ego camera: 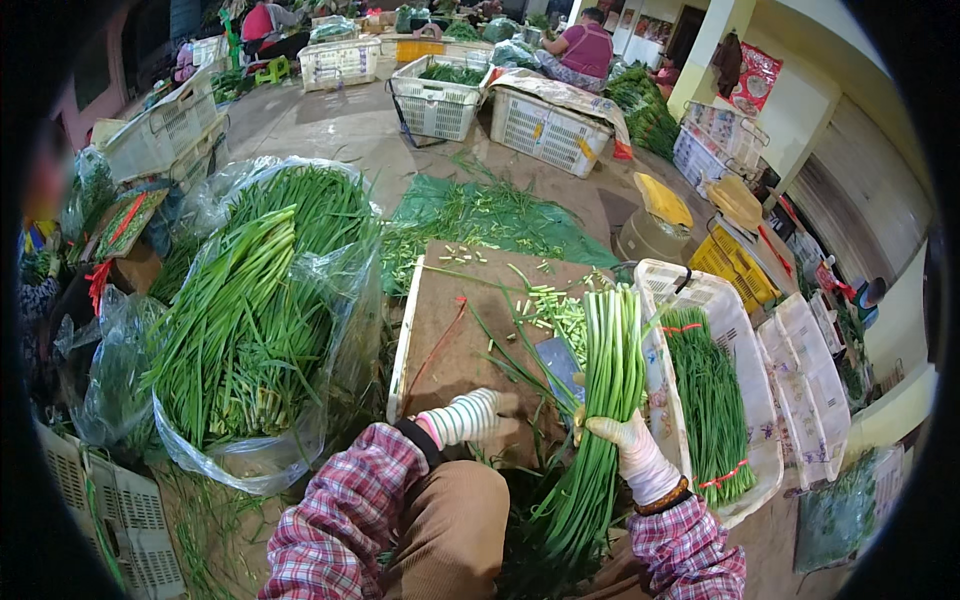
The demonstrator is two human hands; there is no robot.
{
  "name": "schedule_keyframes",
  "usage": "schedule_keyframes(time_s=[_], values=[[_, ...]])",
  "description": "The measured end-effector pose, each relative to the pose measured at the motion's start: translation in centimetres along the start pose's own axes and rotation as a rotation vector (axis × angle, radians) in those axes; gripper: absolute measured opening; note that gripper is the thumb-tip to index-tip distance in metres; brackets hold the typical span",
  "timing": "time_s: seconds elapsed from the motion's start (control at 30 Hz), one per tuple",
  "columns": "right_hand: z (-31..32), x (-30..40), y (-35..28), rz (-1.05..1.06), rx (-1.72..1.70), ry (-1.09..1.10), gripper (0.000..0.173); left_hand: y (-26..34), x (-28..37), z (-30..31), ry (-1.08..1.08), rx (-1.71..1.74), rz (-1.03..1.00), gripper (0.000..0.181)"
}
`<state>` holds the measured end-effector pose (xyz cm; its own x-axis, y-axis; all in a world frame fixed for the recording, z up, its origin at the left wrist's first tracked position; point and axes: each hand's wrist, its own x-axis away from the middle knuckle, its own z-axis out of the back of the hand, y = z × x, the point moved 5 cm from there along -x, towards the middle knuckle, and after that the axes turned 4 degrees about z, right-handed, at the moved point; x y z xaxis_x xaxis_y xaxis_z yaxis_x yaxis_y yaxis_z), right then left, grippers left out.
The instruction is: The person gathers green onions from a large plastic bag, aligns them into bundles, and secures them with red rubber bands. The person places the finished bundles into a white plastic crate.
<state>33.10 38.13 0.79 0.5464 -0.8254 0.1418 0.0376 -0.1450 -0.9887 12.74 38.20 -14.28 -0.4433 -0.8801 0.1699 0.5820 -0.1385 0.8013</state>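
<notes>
My right hand (626,442), in a pale glove, grips a bundle of green garlic chives (613,360) around its middle, pale cut ends upward and leaves hanging down. My left hand (480,416), in a striped glove, is blurred over the near edge of a brown board (450,352); nothing is plainly seen in it. A red tie (439,345) lies on the board. Cut stem pieces (559,311) lie at its far right, beside a flat metal blade (559,364) partly hidden by leaves. A large heap of chives (255,315) fills a clear plastic bag at the left.
A white plastic crate (757,397) at the right holds chives tied with red bands. Beyond the board lies a green sheet (510,214) with scraps. Farther off stand a yellow crate (731,262), a lidded bucket (649,232), more crates and a seated person (585,52).
</notes>
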Motion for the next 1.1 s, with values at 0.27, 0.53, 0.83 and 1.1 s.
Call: schedule_keyframes(time_s=[0.27, 0.53, 0.83, 1.1], values=[[-1.4, -1.0, 0.9, -0.089, 0.213, 0.039, 0.043, 6.6, 3.0, 6.7, 0.927, 0.653, -0.336, 0.047], [-4.8, -1.6, 2.9, 0.098, 0.551, -0.048, 0.059, 13.0, 8.5, 11.8, 1.068, -0.291, -0.279, 0.064], [-6.6, 1.3, 3.9, -0.074, 0.681, -0.289, 0.061, 3.3, 10.6, 10.8, 1.177, -0.017, 0.064, 0.016], [-4.0, -3.9, -7.4, -0.021, 0.780, -0.123, 0.050, -2.7, 7.3, 4.7, 0.751, -0.700, 0.279, 0.060]])
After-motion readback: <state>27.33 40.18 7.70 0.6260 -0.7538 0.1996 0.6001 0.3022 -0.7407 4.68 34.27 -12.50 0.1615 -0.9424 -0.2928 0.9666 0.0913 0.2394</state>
